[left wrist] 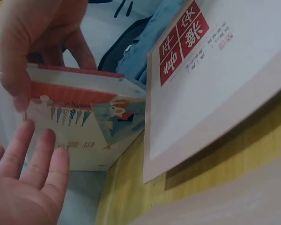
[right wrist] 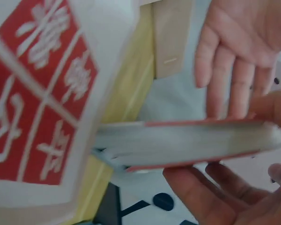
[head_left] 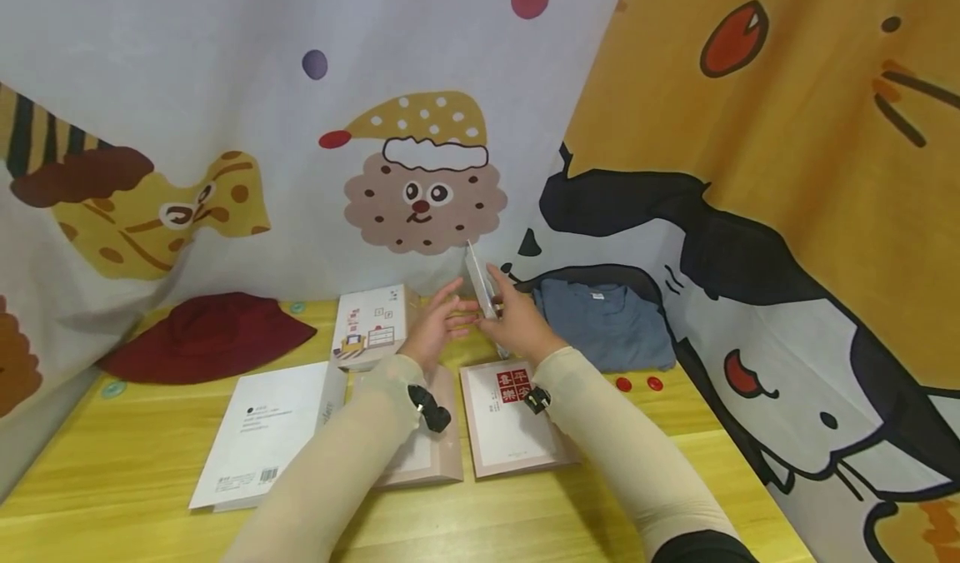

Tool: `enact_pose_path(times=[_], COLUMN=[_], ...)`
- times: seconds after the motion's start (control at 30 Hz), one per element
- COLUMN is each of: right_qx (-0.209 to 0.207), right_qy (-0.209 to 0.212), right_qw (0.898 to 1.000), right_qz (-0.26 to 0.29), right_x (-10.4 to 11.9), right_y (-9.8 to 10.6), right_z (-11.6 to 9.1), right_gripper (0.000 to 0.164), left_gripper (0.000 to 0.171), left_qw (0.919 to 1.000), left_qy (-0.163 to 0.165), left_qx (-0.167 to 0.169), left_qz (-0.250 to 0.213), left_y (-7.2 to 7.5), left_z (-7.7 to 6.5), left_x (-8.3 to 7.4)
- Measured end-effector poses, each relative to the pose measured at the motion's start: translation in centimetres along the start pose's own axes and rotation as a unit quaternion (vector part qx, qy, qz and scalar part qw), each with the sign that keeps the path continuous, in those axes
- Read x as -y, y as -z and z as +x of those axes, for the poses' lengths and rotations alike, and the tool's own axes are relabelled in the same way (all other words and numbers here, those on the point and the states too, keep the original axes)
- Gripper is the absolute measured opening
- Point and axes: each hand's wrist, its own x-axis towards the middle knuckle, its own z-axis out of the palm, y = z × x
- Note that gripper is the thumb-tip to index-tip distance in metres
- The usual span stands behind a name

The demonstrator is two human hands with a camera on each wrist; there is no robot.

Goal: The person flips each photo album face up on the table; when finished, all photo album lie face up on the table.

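Observation:
Above the back of the table, a book (head_left: pixel 478 281) stands on edge in my right hand (head_left: pixel 525 321), which grips it with thumb and fingers on opposite covers. In the left wrist view the held book (left wrist: pixel 79 136) shows a cream cover with a red band and drawn bunting. My left hand (head_left: pixel 438 326) has its fingers extended beside that cover; whether they touch it I cannot tell. Below the hands lies a pink-edged book with a red character block (head_left: pixel 513 379). Another pink-edged book (head_left: pixel 446 446) lies partly hidden under my left forearm.
A white illustrated book (head_left: pixel 367 321) lies at the back, and a white book with a barcode (head_left: pixel 262 430) at front left. A maroon hat (head_left: pixel 213 334) is far left; a folded blue garment (head_left: pixel 607 326) and red discs (head_left: pixel 624 385) are right. A printed curtain (head_left: pixel 420 38) hangs behind.

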Motion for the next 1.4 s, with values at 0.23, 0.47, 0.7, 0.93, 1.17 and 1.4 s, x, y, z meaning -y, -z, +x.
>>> enact_pose_path(times=[0.23, 0.47, 0.7, 0.93, 1.17, 1.4], right_qx=[-0.064, -0.072, 0.000, 0.044, 0.084, 0.110], right_qy=[-0.030, -0.074, -0.148, -0.158, -0.177, -0.186], right_qw=[0.996, 0.994, 0.989, 0.986, 0.980, 0.976], right_qz=[-0.062, -0.030, 0.000, -0.027, -0.025, 0.026], right_x=[1.1, -0.4, -4.2, -6.0, -6.6, -7.0], right_y=[0.4, 1.6, 2.7, 2.6, 1.9, 1.8], right_z=[-0.5, -0.3, 0.2, 0.5, 0.7, 0.7], right_gripper=[0.090, 0.076, 0.068, 0.066, 0.069, 0.064], left_gripper=[0.059, 0.064, 0.063, 0.063, 0.071, 0.079], left_qw=[0.9906, 0.9838, 0.9778, 0.9745, 0.9732, 0.9686], left_qy=[0.057, 0.115, 0.140, 0.134, 0.128, 0.122], left_qx=[0.071, 0.063, 0.051, 0.058, 0.032, 0.028], left_qz=[0.102, 0.122, 0.148, 0.170, 0.188, 0.215], left_y=[-0.3, -0.3, 0.8, 1.7, 1.8, 2.1], left_z=[0.1, 0.3, 0.2, 0.3, 0.5, 0.3], left_x=[0.1, 0.5, 0.4, 0.2, 0.5, 0.3])
